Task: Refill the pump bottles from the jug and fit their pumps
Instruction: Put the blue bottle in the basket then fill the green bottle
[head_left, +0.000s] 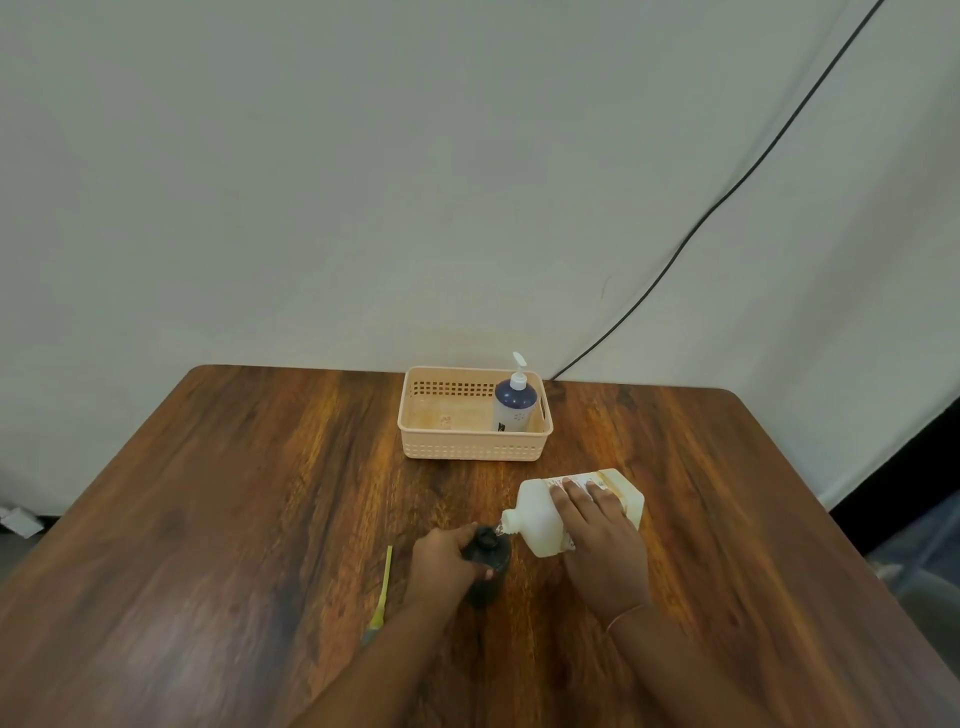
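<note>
Jug (535, 506): white, lying nearly on its side in the air, spout at its 9 o'clock end, base at 3 o'clock. Right hand (597, 540) holds it from above, fingers laid across the labelled upper face and wrapped over it; thumb hidden behind the jug. Thin bracelet on that wrist.

Spout sits right at the open neck of the dark bottle (496, 551), touching or just above it, can't tell which. Something glints at the spout; too small to call it a stream.

Dark bottle stands upright on the tabletop (234, 493), no pump on it, a little toward 5 o'clock from the tabletop's centre. Left hand (441, 564) grips it from its 9 o'clock side, fingers curled round the shoulder and body.

Yellow tube (384, 582) lies flat on the tabletop just beside the left hand at 9 o'clock, running roughly 12 to 6. Its 6 o'clock end is greyish and blurred.

Basket (467, 449): peach plastic, perforated walls, at the tabletop's 12 o'clock edge, well apart from both hands. Blue-and-white bottle (514, 410) stands upright in its 3 o'clock end, white pump fitted, nozzle up.

Black cable (727, 197) runs down the pale wall from 1 o'clock to behind the tabletop, near the basket
</note>
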